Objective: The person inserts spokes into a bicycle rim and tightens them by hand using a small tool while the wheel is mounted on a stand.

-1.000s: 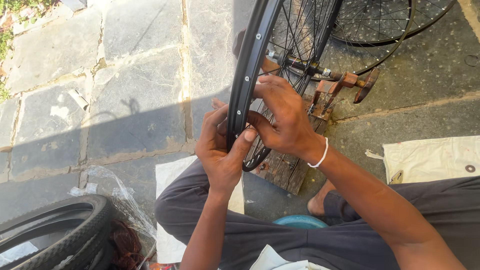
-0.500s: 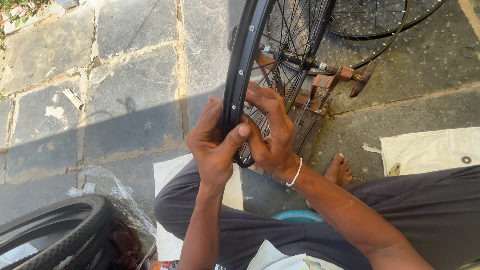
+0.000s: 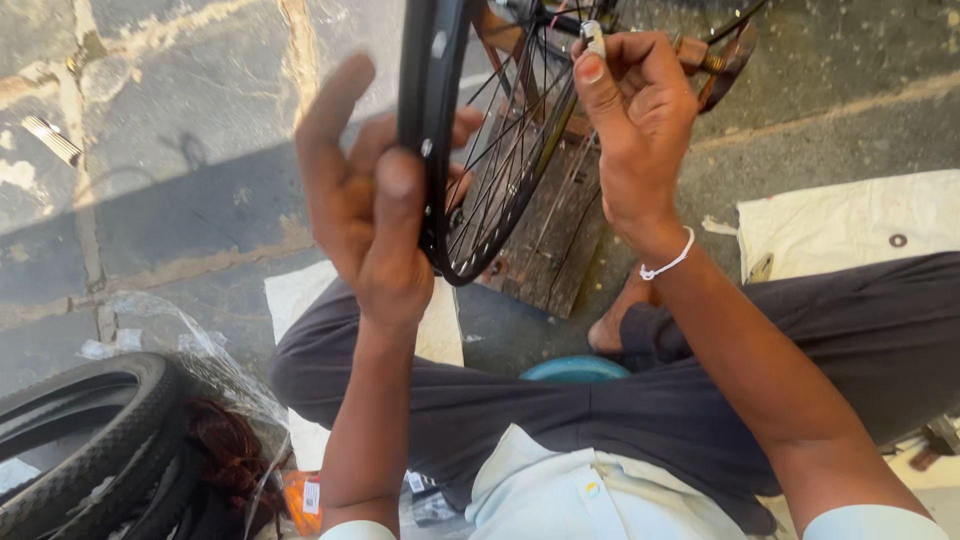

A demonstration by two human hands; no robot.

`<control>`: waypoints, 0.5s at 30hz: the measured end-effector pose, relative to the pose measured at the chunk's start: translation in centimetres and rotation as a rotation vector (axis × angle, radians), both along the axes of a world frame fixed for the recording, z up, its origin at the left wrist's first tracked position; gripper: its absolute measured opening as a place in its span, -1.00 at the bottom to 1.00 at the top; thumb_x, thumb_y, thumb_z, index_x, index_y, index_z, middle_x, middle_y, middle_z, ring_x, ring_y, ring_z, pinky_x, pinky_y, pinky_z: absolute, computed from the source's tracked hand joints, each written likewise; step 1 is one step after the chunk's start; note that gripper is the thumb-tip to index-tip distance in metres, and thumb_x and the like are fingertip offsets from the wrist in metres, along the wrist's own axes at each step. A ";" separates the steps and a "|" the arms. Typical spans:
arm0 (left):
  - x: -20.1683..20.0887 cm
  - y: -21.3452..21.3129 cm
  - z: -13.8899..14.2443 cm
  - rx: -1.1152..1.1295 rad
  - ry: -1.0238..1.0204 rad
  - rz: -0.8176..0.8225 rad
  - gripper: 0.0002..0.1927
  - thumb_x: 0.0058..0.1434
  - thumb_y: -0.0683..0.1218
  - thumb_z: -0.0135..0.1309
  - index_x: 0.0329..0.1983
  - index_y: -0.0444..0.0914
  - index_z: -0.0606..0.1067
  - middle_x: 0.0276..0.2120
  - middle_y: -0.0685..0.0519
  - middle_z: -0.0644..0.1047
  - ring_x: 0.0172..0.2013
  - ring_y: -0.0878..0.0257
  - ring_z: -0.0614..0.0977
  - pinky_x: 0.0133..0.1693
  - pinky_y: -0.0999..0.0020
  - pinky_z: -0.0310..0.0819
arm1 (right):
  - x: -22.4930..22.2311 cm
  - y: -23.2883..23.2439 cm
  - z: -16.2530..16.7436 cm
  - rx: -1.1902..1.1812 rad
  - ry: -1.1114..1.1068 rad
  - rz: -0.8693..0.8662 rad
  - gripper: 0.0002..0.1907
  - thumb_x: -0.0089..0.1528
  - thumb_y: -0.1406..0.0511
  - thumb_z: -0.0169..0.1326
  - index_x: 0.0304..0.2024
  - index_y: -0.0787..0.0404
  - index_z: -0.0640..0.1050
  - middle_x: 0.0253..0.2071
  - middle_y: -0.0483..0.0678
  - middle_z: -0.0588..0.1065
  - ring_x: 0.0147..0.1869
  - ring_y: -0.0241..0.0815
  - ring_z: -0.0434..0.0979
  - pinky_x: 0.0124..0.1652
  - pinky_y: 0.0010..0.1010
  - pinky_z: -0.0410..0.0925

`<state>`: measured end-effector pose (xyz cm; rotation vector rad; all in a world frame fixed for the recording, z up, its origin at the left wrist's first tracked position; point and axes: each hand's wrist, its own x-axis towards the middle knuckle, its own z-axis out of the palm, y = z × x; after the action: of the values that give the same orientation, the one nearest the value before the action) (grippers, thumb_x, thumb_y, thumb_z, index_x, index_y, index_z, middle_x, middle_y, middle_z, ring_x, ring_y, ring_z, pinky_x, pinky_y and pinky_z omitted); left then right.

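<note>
Left hand: the left hand (image 3: 375, 215) grips the black wheel rim (image 3: 432, 130) from the side, thumb pressed on the rim edge, forefinger stretched up and free.
Right hand: the right hand (image 3: 640, 110) is closed, pinching a small metal piece (image 3: 593, 38) between thumb and fingers, near the spokes (image 3: 510, 150).
Wheel place: the rim stands upright in front of the knees, its lowest part just above the trousers (image 3: 640, 400).
Edges and room: the stone paving (image 3: 170, 150) to the left of the rim lies open; to the right, a white cloth (image 3: 850, 220) lies close to the arm.
Below left: a black tyre (image 3: 80, 440) lies on the ground, well apart from the hands.
Cut off: the top of the rim and the hub leave the picture.
Hard to see: what the small metal piece is, I cannot tell; the wooden block (image 3: 545, 250) behind the spokes is partly hidden.
</note>
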<state>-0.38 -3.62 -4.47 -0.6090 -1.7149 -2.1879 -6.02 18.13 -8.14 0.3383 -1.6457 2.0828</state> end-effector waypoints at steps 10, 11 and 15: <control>2.8 -3.5 -21.7 0.210 -0.761 0.613 -0.79 0.43 -0.14 -0.13 -0.09 -0.32 0.51 -0.33 0.11 0.56 -0.32 0.34 0.56 -0.20 0.38 0.47 | 1.8 1.6 -17.0 0.796 -0.940 -0.043 -0.49 0.23 -0.02 0.22 -0.46 0.31 0.55 -0.53 -0.03 0.46 -0.41 -0.15 0.46 -0.34 -0.30 0.27; 3.1 -3.6 -21.8 0.166 -0.690 0.587 -0.84 0.43 -0.20 -0.07 -0.07 -0.35 0.51 -0.31 0.11 0.53 -0.28 0.36 0.54 -0.13 0.39 0.50 | 2.0 1.0 -17.9 0.894 -1.009 0.019 -0.41 0.25 -0.07 0.21 -0.51 0.34 0.52 -0.57 0.01 0.42 -0.46 -0.09 0.45 -0.38 -0.23 0.26; 4.6 -2.9 -22.2 0.108 -0.688 0.534 -0.75 0.44 -0.09 0.07 -0.01 -0.38 0.56 -0.31 0.05 0.56 -0.26 0.36 0.55 -0.14 0.45 0.40 | 1.3 -0.2 -19.3 0.887 -0.953 0.171 -0.27 0.31 -0.11 0.18 -0.70 0.33 0.43 -0.71 0.01 0.33 -0.60 -0.05 0.37 -0.52 -0.12 0.20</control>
<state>4.18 -6.49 -26.71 0.6445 -1.7417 -2.1696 -4.74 17.90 -27.47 -0.3423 -3.1616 1.5333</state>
